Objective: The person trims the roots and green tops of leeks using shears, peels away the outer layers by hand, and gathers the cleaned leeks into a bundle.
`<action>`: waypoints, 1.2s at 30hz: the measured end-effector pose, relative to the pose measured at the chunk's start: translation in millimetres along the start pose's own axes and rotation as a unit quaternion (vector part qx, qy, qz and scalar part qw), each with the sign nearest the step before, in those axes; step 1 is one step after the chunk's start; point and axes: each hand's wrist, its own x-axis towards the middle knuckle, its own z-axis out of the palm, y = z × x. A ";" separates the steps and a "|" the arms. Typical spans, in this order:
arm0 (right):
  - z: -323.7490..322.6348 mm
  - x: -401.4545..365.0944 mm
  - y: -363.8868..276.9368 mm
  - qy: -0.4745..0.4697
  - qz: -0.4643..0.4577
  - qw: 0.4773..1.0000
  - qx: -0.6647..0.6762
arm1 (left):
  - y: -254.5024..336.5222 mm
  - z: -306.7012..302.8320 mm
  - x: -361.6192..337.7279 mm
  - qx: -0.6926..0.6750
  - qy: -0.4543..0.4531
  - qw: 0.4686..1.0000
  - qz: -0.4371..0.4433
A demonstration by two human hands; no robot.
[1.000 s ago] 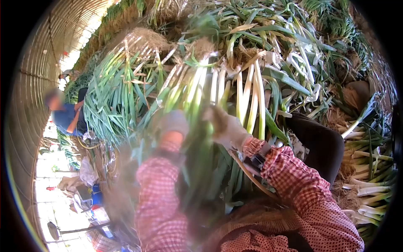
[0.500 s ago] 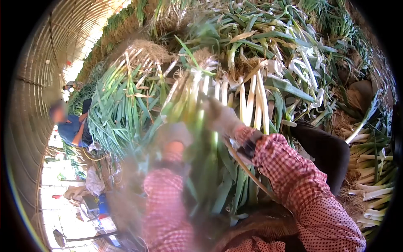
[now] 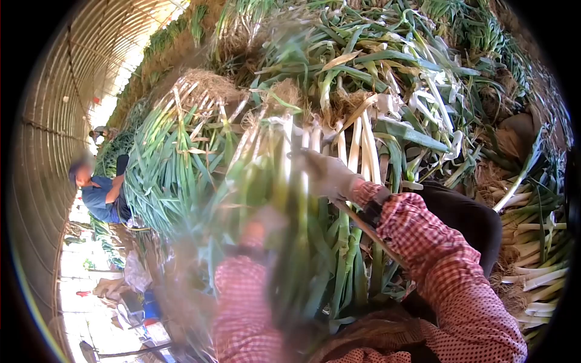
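Observation:
My right hand (image 3: 330, 173), in a pale glove, is closed over the white shanks of leeks (image 3: 369, 151) lying side by side, roots away from me. A thin wooden stick (image 3: 375, 236) runs from under its palm back along my forearm; its other end is hidden. My left hand (image 3: 263, 221), also gloved, is smeared by motion over the green leaves (image 3: 302, 254) of the same leeks. Its fingers cannot be made out. Checked red sleeves cover both arms.
A bundle of leeks (image 3: 175, 151) with dry roots lies at left. Loose leaves and stalks form a heap (image 3: 387, 54) at the back. More leeks (image 3: 538, 272) lie in a row at right. Another person (image 3: 103, 193) sits at far left beneath the curved wall (image 3: 42, 181).
My left hand has moved slightly down and to the right, still blurred. The right hand has shifted a little right and down, the stick moving with it.

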 end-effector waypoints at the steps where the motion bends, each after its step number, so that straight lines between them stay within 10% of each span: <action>1: 2.1 6.8 3.9 0.014 0.011 1.000 0.012 | -15.8 16.0 10.0 -0.007 0.012 1.000 0.024; 5: 12.6 28.8 -7.5 0.062 0.057 0.995 0.058 | -36.4 42.6 31.2 -0.183 0.046 0.981 -0.044; 15: 28.9 18.8 -4.0 0.080 0.070 0.992 0.063 | -69.6 44.6 31.6 0.109 0.060 0.969 0.215; 19: 36.0 18.7 -3.2 0.083 0.031 0.996 0.019 | -142.6 93.9 80.2 -0.189 0.092 0.967 0.144; 31: -9.2 -57.7 3.0 0.099 0.140 0.985 -0.005 | -12.8 41.3 4.4 -0.340 0.115 0.933 0.031; 36: -15.2 -91.6 -8.8 -0.071 0.001 0.994 -0.088 | 56.8 24.1 -46.1 -0.279 0.163 0.946 0.037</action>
